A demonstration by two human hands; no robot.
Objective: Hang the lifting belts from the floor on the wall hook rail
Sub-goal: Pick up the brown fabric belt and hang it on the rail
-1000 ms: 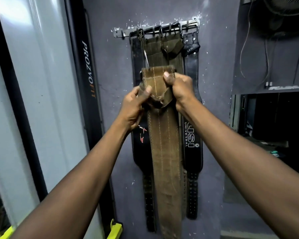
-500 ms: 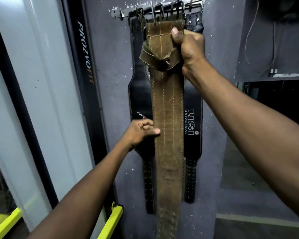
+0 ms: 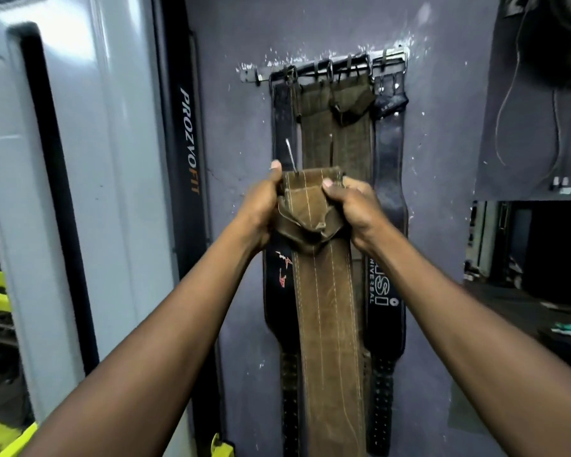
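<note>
I hold a brown stitched lifting belt [image 3: 327, 308] by its top end, well below the metal hook rail [image 3: 323, 65] on the purple wall. My left hand [image 3: 261, 209] grips its left edge and my right hand [image 3: 356, 209] its right edge; a buckle prong sticks up beside my left thumb. The rest of the belt hangs straight down. Behind it, on the rail, hang another brown belt [image 3: 337, 133], a black belt [image 3: 282, 127] on the left and a black USI belt [image 3: 388, 225] on the right.
A grey panel [image 3: 80, 192] and a black PROZOFIT post [image 3: 188, 143] stand to the left of the belts. Yellow-green equipment [image 3: 0, 433] sits low at the left. A dark opening [image 3: 534, 252] and hanging wires [image 3: 524, 94] lie to the right.
My right hand has lowered the belt's top end from the rail to chest height. My left hand has come up from lower on the belt and now grips the top end too.
</note>
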